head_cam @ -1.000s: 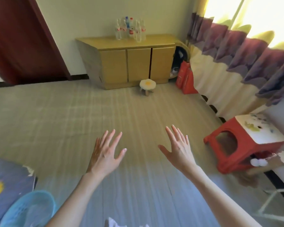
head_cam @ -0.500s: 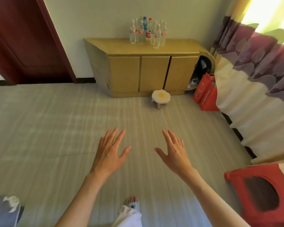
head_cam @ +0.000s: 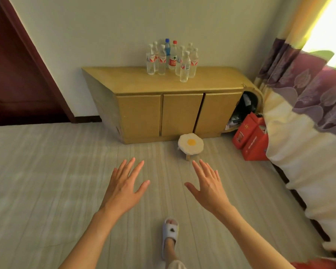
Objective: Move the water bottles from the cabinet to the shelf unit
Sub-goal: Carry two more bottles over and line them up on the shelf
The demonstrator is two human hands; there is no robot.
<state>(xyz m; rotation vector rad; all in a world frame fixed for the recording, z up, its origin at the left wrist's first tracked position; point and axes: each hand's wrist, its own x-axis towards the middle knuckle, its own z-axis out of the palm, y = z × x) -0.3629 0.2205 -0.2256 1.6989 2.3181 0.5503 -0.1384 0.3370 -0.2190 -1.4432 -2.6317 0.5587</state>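
The rear water bottles (head_cam: 166, 47) hide behind the front ones; their labels are too small to read.

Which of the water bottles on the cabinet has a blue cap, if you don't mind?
The blue-capped bottle at the back of the cluster, left of the red-capped bottle; the others have pale caps.

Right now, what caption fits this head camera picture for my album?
Two empty hands, left and right, reach toward water bottles standing on a yellow cabinet.
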